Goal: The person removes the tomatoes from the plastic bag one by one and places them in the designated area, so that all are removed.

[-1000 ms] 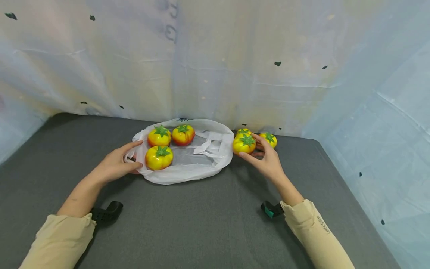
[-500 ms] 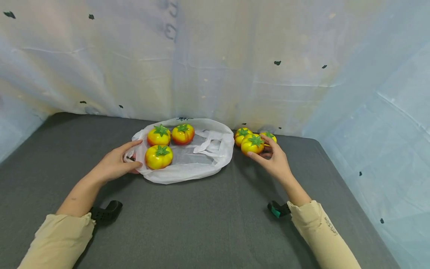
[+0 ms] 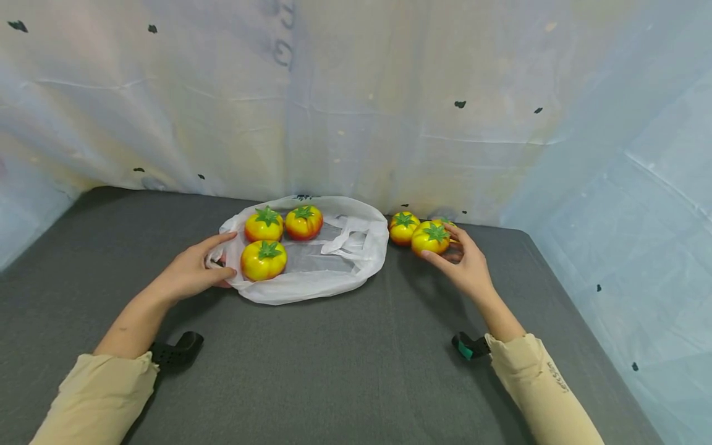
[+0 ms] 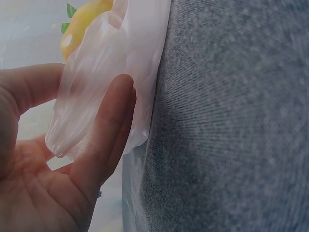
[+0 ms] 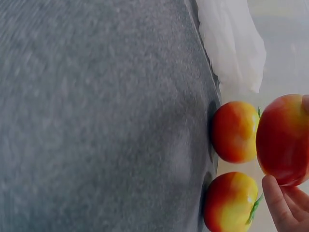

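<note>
While the left hand point(image 3: 194, 267) grips one end of a white plastic bag point(image 3: 311, 290) containing three tomatoes point(image 3: 264, 261), the right hand point(image 3: 468, 266) holds a raised tomato point(image 3: 429, 241) beside it over the table point(image 3: 334, 371), mostly hiding another tomato point(image 3: 444, 220); the right wrist view crops the held one.

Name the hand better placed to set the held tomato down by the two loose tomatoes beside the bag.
Probably the right hand: it holds the held tomato, close to the two loose tomatoes. The left hand grips the white plastic bag at its left side, away from them.
</note>
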Available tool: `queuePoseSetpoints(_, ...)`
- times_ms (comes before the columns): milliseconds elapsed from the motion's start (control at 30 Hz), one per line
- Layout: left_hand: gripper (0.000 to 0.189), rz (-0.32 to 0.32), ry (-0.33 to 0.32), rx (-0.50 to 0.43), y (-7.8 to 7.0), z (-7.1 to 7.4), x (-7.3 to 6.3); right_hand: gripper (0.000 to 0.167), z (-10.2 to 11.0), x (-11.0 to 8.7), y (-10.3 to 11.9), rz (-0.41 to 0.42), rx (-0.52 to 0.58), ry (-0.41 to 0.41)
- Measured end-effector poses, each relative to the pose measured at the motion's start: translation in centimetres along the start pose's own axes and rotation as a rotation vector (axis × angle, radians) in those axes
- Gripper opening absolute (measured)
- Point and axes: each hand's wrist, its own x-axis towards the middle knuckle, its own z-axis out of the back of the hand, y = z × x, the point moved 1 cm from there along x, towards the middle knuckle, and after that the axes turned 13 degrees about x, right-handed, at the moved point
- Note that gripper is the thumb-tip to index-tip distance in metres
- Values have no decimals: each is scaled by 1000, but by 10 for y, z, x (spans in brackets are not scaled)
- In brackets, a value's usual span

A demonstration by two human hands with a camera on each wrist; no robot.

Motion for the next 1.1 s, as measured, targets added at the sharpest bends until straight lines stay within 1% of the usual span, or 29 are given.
queuePoseSetpoints(200,79,-7,9,-8,2,0,0,78,6,-1,-3,-5,1,-13)
queuePoseSetpoints(567,78,-12,5,-9,3,-1,0,78,17,-1,-12,-26,-14,-34)
queuePoseSetpoints(867,78,-16,3,-4,2,-1,0,80,27,-5,-16,-40,-25,-39)
queuePoseSetpoints(1100,78,-6,3,1,3,-2,0,80,34,-10,-21,-50,-48,-46)
